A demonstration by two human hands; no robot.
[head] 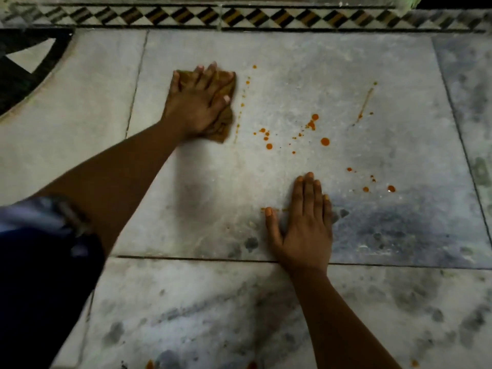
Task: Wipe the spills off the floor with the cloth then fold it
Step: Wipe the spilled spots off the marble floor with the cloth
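**Mostly unwiped: orange spills lie to the right of the cloth hand**

Seen from above, a person leans over a pale grey marble floor [346, 62] made of large slabs with thin dark joints. Toward the slab's far left part, the left hand [195, 102] presses down on a brown cloth [226, 86], fingers spread flat over it and thumb out to the right. The cloth is bunched and crumpled, soft and matte, showing mainly at the hand's right side and beneath the heel of the palm.

The orange spills [324, 141] lie just to the right of the cloth and run on toward the slab's right edge. They are glossy round drops of differing sizes, with a line of fine specks closest to the cloth and one thin smeared streak [366, 101] farther right. A smaller group of drops [390, 188] sits nearer the slab's front right part.

The right hand [306, 222] rests flat on the floor near the slab's front joint, fingers straight and close together, holding nothing; it appears to bear weight. A faint orange smear touches its thumb tip.

Judging from this, the left hand is the nearer one to the main spatter, and a rightward sweep would meet it. A patterned border of dark and tan triangles [239, 17] runs along the far edge.
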